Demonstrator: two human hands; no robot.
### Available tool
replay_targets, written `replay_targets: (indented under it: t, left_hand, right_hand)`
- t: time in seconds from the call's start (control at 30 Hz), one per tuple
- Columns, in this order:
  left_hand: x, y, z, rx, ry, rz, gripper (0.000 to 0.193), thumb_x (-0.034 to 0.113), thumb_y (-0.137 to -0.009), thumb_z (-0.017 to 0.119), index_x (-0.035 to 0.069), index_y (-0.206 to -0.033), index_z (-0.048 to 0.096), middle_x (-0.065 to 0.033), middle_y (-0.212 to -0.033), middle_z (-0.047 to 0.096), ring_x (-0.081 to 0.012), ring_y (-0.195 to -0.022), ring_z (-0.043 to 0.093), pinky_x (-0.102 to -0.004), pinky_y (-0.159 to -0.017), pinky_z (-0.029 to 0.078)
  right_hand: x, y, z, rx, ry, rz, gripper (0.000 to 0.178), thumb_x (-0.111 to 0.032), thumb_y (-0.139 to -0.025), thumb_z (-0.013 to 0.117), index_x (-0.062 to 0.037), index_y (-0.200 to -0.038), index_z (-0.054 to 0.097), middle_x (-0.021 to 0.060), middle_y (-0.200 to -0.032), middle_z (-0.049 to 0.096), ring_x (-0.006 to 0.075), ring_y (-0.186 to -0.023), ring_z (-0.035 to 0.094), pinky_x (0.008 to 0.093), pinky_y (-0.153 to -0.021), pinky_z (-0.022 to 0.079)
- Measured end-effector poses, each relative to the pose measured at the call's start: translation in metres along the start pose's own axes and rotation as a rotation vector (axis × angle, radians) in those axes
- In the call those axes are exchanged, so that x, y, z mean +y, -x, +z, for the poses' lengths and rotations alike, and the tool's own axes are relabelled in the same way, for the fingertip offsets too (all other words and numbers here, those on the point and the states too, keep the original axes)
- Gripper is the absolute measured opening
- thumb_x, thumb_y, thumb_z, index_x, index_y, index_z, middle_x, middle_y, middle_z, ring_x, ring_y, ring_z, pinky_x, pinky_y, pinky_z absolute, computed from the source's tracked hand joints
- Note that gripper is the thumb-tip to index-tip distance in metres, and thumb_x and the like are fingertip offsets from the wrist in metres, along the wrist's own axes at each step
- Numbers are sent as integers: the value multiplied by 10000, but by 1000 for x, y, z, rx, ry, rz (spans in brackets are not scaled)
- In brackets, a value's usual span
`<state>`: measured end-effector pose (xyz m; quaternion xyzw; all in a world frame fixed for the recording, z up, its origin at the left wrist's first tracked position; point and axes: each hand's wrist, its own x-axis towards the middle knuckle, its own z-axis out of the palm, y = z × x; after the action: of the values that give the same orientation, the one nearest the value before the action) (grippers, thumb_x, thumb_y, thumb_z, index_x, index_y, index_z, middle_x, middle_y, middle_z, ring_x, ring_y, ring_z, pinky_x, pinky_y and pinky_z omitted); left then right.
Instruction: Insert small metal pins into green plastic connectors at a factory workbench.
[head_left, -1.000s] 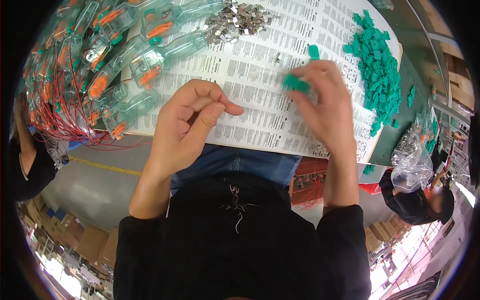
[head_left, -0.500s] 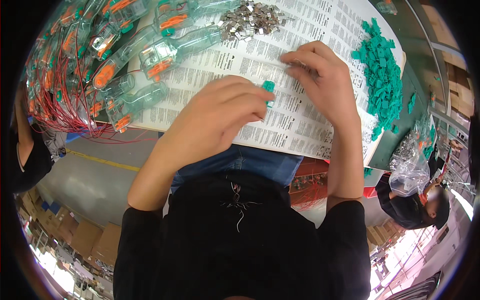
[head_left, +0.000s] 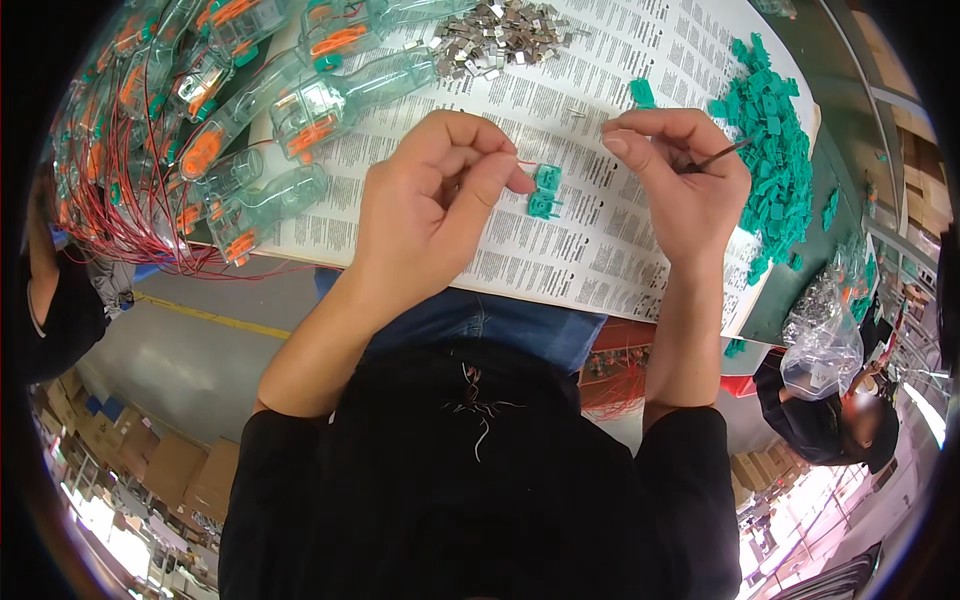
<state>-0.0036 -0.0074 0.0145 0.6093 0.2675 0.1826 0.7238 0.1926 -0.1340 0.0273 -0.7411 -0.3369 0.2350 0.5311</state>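
Note:
My left hand [head_left: 435,190] is closed in a pinch, with a thin red wire [head_left: 527,162] at its fingertips. Right beside those fingertips, two small green plastic pieces [head_left: 546,178] lie close together on the printed sheet. My right hand [head_left: 685,170] is closed too, its curled fingers around a thin dark rod-like tool [head_left: 722,154] that sticks out to the right. Thumb and forefinger of that hand meet near a tiny metal part [head_left: 575,113]. Another green piece [head_left: 641,93] rests just beyond the right hand.
Clear green housings [head_left: 335,105] with orange parts crowd the left side, trailing red wires [head_left: 130,235]. Small metal clips [head_left: 500,40] are heaped at the back. A pile of green plastic parts [head_left: 770,150] lies on the right, near a clear plastic bag [head_left: 825,350]. A person [head_left: 830,420] is at the far right.
My left hand has turned and drawn back slightly, uncovering the two green pieces. The right hand has shifted right, and the dark tool and the green piece beyond it now show.

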Motion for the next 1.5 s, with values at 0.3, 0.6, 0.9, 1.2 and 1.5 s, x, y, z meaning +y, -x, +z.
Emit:
replay_targets:
  t: [0.3,0.6,0.9,1.2,1.5]
  left_hand:
    - [1,-5,4,112,-121,93,135,74,-1018,648,-36,-1095,637,-78,-912,767,-41,-791,652,-192,-665,504]
    - [8,-2,10,76,-152,110,129,1,-1003,647,-50,-1113,600,-113,-951,760,-81,-865,697,-197,-728,527]
    - [10,1,10,77,-153,184,125,-13,-983,673,-41,-1075,592,-117,-927,756,-72,-823,689,-187,-693,524]
    - [13,3,10,73,-153,225,124,-24,-979,674,-45,-1070,593,-118,-926,751,-88,-832,704,-196,-704,543]
    - [6,2,15,187,-143,349,137,8,-907,768,-25,-980,657,-49,-819,742,-10,-685,640,-177,-590,525]
  right_hand:
    - [-9,18,21,-47,-347,221,227,-33,-909,790,12,-1130,765,-16,-825,704,17,-689,555,186,-626,430]
    - [-11,25,33,-94,-575,318,249,-6,-941,742,30,-1186,712,24,-917,706,9,-624,517,165,-546,376]
    - [-5,33,41,-133,-823,306,210,22,-942,716,58,-1139,654,116,-977,714,17,-550,453,184,-453,315]
    - [-7,35,42,-183,-1011,351,218,8,-948,708,55,-1147,633,144,-994,713,24,-544,437,181,-437,313]
    - [-16,43,47,-94,-701,245,244,53,-904,759,39,-1134,679,79,-962,730,4,-607,509,157,-517,378]
